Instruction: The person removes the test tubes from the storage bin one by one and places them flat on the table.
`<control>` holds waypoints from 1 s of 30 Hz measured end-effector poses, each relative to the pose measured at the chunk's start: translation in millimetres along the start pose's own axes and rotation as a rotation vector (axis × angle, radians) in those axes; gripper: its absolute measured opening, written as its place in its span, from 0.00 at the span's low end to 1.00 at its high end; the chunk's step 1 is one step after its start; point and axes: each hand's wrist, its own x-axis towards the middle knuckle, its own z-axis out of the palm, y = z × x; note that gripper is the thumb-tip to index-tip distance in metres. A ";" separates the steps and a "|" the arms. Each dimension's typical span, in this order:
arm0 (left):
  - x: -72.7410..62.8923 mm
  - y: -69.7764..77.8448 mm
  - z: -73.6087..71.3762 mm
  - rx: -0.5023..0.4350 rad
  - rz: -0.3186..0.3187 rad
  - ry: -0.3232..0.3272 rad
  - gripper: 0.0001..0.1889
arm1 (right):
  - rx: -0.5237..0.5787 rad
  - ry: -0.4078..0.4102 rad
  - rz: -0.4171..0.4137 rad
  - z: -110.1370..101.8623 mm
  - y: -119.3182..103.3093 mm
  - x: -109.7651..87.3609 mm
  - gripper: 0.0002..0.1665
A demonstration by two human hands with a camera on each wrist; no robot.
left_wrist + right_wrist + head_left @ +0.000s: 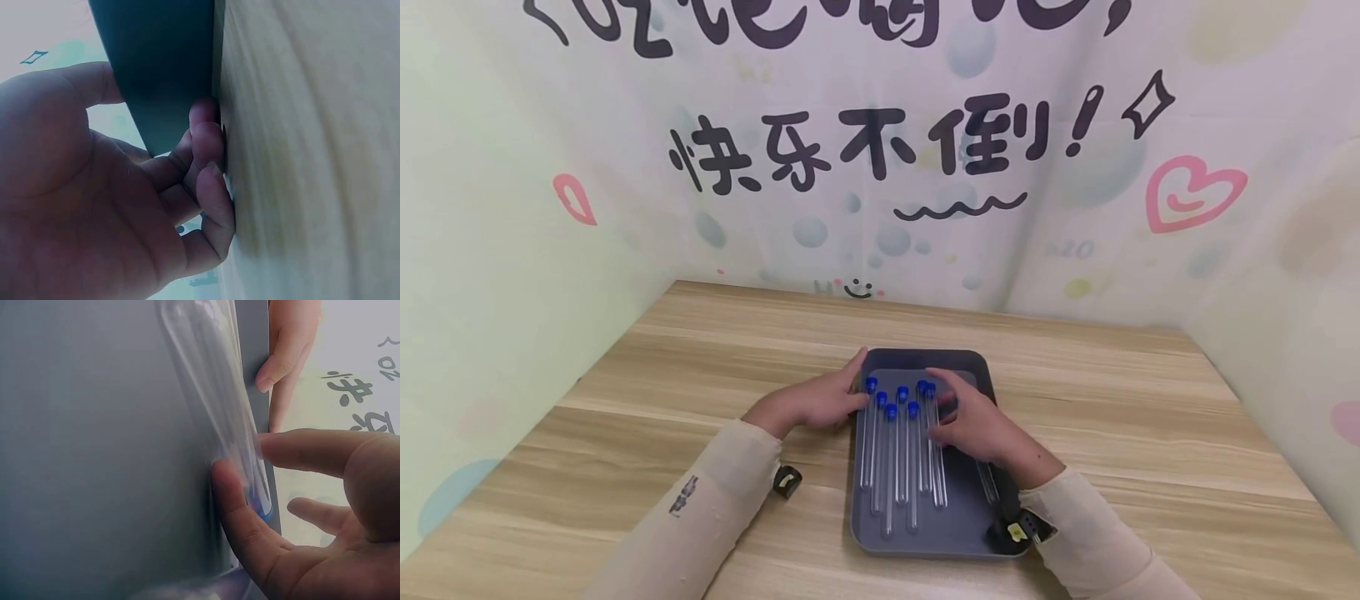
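Note:
A dark grey tray (pixel 917 542) holds several clear test tubes (pixel 901 467) with blue caps, lying side by side, caps toward the far end. My left hand (pixel 820 402) grips the tray's left side, thumb over the rim; in the left wrist view its fingers (pixel 209 140) curl low against the outer wall. Over the tray, my right hand (pixel 981 423) stands with thumb and fingers spread around the capped ends of the rightmost tubes. In the right wrist view, its thumb (pixel 306 449) meets the side of a clear tube (pixel 203 369).
Another tube (pixel 987 482) lies apart at the tray's right side, partly hidden under the right wrist. The wooden table (pixel 700 350) extends around the tray. A printed white cloth (pixel 865 242) hangs behind the table.

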 end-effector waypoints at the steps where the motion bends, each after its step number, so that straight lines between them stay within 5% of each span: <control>1: 0.0 0.3 0.0 -0.006 -0.001 -0.006 0.43 | 0.001 -0.006 -0.001 -0.1 0.2 -0.2 0.52; 10: 1.6 1.4 -0.1 -0.084 0.011 -0.050 0.44 | 0.084 -0.077 -0.025 -6.2 -3.4 -4.0 0.55; 14: 1.6 1.6 0.0 -0.188 0.007 -0.097 0.45 | 0.147 -0.085 -0.023 -13.5 -9.5 -7.4 0.55; 30: 5.9 -6.3 -0.7 -0.303 0.033 -0.143 0.47 | 0.206 -0.039 -0.057 -41.8 -15.1 -14.3 0.54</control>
